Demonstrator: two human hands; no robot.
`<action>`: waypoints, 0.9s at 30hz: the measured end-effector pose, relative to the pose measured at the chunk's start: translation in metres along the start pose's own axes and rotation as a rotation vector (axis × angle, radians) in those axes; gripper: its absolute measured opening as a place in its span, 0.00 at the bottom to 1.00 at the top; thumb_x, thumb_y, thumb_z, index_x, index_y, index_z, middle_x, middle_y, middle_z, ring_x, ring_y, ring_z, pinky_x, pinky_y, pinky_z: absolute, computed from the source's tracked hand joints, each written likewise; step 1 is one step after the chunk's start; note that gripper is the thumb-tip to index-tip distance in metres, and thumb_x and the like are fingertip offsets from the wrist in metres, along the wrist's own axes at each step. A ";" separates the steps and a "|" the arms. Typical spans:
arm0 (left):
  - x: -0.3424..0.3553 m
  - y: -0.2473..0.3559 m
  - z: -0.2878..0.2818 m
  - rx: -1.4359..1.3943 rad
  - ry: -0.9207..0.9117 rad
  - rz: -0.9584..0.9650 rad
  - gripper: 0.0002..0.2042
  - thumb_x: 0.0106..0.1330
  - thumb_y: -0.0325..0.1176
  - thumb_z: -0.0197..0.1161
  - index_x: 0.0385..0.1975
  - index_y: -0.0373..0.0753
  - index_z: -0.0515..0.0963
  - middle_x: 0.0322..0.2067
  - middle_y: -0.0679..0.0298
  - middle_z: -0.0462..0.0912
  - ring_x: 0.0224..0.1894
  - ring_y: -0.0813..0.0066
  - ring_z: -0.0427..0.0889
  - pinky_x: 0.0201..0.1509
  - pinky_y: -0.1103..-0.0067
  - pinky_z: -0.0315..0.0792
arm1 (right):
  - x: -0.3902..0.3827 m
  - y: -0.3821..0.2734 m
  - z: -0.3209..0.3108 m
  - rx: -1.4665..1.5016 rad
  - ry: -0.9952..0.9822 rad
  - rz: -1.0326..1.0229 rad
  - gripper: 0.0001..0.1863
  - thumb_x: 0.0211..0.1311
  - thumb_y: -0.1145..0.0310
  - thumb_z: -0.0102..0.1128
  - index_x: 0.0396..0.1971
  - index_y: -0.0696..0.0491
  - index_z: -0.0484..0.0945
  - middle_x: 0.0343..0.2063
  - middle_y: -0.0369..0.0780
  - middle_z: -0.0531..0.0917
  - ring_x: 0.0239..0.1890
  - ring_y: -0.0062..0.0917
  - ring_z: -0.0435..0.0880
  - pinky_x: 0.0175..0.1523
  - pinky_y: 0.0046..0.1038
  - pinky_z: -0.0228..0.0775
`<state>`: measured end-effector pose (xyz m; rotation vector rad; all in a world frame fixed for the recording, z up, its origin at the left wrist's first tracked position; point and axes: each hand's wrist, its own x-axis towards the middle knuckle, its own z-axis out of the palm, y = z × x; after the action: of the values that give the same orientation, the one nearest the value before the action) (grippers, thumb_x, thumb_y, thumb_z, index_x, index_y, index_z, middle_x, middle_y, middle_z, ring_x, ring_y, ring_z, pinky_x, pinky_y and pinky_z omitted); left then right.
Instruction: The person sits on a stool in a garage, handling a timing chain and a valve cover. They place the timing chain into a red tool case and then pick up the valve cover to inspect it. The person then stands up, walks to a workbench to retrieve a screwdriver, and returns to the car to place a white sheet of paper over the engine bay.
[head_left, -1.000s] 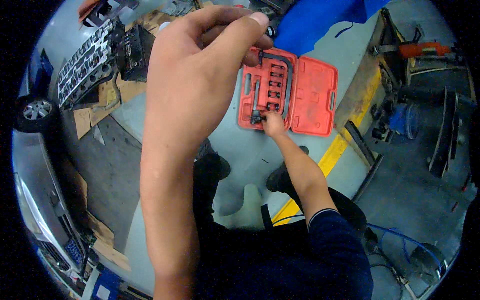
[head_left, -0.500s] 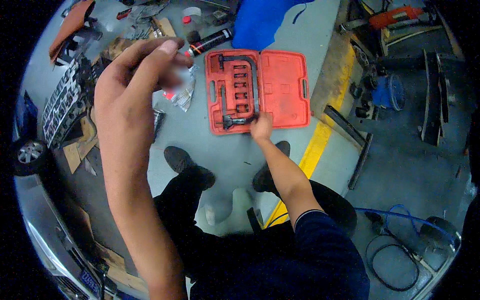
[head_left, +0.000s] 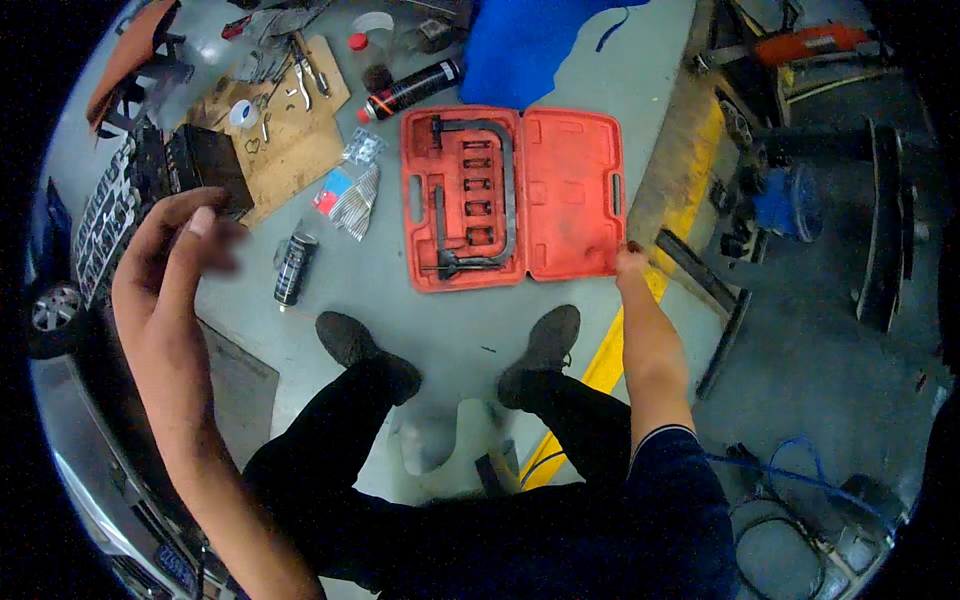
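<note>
A red plastic tool case (head_left: pixel 412 235) lies unfolded on the floor in front of my feet. Its left half holds a black C-shaped valve spring compressor (head_left: pixel 508 195), a straight bar and several small adapters (head_left: pixel 477 184) in a column. At the near right corner of the lid (head_left: pixel 572 190), my right hand (head_left: pixel 630 259) is closed on the edge; its fingertips are partly hidden. My left hand (head_left: pixel 165 265) hangs raised at the left, away from the case. Its fingers are loosely bent, their tips blurred, with nothing visible in them.
Left of the case are a spray can (head_left: pixel 292 268), a packet of metal parts (head_left: pixel 347 203) and cardboard (head_left: pixel 300 150) with pliers. Another can (head_left: pixel 415 90) and blue sheet (head_left: pixel 515 50) lie beyond. A metal stand (head_left: pixel 705 270) is right; a car (head_left: pixel 75 430) is left.
My right hand has left the compressor's near end and moved right to the lid's corner. My left hand has swung left and lower, uncovering the cardboard and spray can.
</note>
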<state>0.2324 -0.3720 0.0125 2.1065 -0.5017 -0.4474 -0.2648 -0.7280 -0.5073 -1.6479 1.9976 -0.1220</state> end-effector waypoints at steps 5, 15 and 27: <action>-0.002 -0.003 -0.014 0.040 0.052 0.001 0.14 0.69 0.36 0.63 0.43 0.29 0.82 0.34 0.64 0.83 0.35 0.80 0.77 0.43 0.83 0.70 | -0.014 -0.039 -0.023 -0.438 0.130 -0.024 0.23 0.67 0.58 0.58 0.49 0.64 0.76 0.47 0.55 0.83 0.50 0.49 0.84 0.50 0.38 0.78; 0.010 0.022 -0.022 -0.328 0.103 0.215 0.15 0.68 0.38 0.62 0.43 0.30 0.83 0.32 0.63 0.87 0.32 0.80 0.80 0.39 0.83 0.73 | -0.227 -0.167 -0.136 0.008 0.205 -0.788 0.12 0.61 0.70 0.62 0.42 0.61 0.76 0.35 0.52 0.85 0.38 0.50 0.84 0.44 0.44 0.75; -0.003 0.005 -0.080 -0.533 0.207 0.248 0.14 0.65 0.36 0.63 0.39 0.28 0.83 0.31 0.60 0.88 0.30 0.80 0.82 0.37 0.83 0.75 | -0.395 -0.257 -0.052 -0.098 0.271 -0.878 0.23 0.49 0.69 0.70 0.46 0.62 0.79 0.48 0.49 0.82 0.49 0.44 0.79 0.57 0.41 0.71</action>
<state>0.2678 -0.3174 0.0597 1.5334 -0.4556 -0.1870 -0.0202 -0.4372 -0.2234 -2.5716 1.3096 -0.5937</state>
